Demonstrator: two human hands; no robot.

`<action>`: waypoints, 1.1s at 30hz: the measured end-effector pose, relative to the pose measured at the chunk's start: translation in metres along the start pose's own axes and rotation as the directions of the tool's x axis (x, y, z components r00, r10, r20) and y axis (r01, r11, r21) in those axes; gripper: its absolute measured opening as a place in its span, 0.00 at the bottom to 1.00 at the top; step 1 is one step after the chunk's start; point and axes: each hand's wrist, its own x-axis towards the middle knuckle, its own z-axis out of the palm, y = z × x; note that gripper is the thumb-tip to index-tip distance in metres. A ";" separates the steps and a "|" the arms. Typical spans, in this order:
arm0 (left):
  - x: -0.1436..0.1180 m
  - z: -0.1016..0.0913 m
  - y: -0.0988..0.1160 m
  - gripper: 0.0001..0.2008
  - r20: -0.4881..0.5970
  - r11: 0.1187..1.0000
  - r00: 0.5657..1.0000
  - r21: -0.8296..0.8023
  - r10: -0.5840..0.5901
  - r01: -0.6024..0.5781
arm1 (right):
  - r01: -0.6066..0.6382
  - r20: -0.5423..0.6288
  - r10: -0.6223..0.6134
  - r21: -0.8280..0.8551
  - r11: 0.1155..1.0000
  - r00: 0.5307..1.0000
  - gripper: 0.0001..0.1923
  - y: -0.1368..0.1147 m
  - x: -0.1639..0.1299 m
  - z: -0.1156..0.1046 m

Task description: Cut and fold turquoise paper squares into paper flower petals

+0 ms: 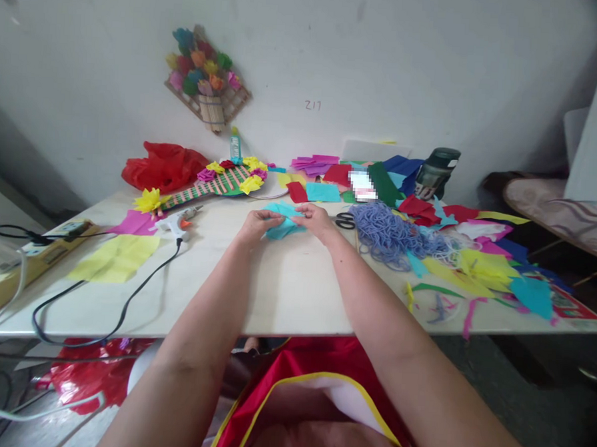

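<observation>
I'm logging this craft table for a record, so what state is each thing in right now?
Left hand: gripping the teal paper.
Right hand: gripping the teal paper.
Teal paper: crumpled, held just above the table.
Scissors: lying flat, untouched.
Glue gun: lying on its side, cord attached.
Blue yarn: loose, tangled heap.
Dark bottle: upright, lid on.
Yellow sheet: lying flat.

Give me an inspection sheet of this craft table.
Surface: pale table, bare middle strip.
Job's things: teal paper pinched between both hands.
Clutter: coloured paper scraps, blue cord pile, scissors, glue gun, flower fan, red bag, flask.
Grips: left hand and right hand, each shut on the paper.
Cables: black cord from glue gun, looping over the table edge; power strip.
Surroundings: white wall, paper bouquet hung on it.
</observation>
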 end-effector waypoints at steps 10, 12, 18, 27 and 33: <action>0.001 0.002 -0.002 0.19 0.043 0.991 0.998 0.122 0.042 -0.047 | -0.005 -0.012 0.005 -0.052 0.999 1.000 0.16 0.004 0.003 0.002; 0.001 0.002 -0.002 0.20 0.059 0.990 0.996 0.116 0.074 -0.080 | -0.006 -0.014 0.005 -0.048 0.999 1.000 0.16 0.006 0.004 0.002; -0.001 0.005 0.003 0.37 0.089 0.986 0.984 -0.077 0.156 -0.150 | -0.005 -0.003 0.005 -0.017 1.000 1.000 0.15 0.005 0.003 0.004; -0.002 0.001 0.002 0.52 0.049 0.993 0.994 -0.072 0.099 -0.096 | -0.011 -0.028 0.011 0.004 1.000 1.000 0.15 -0.005 -0.003 0.005; -0.003 0.004 0.003 0.48 0.103 0.988 0.982 -0.028 0.156 -0.154 | -0.170 0.084 0.169 -0.002 0.986 0.982 0.16 -0.004 -0.006 0.003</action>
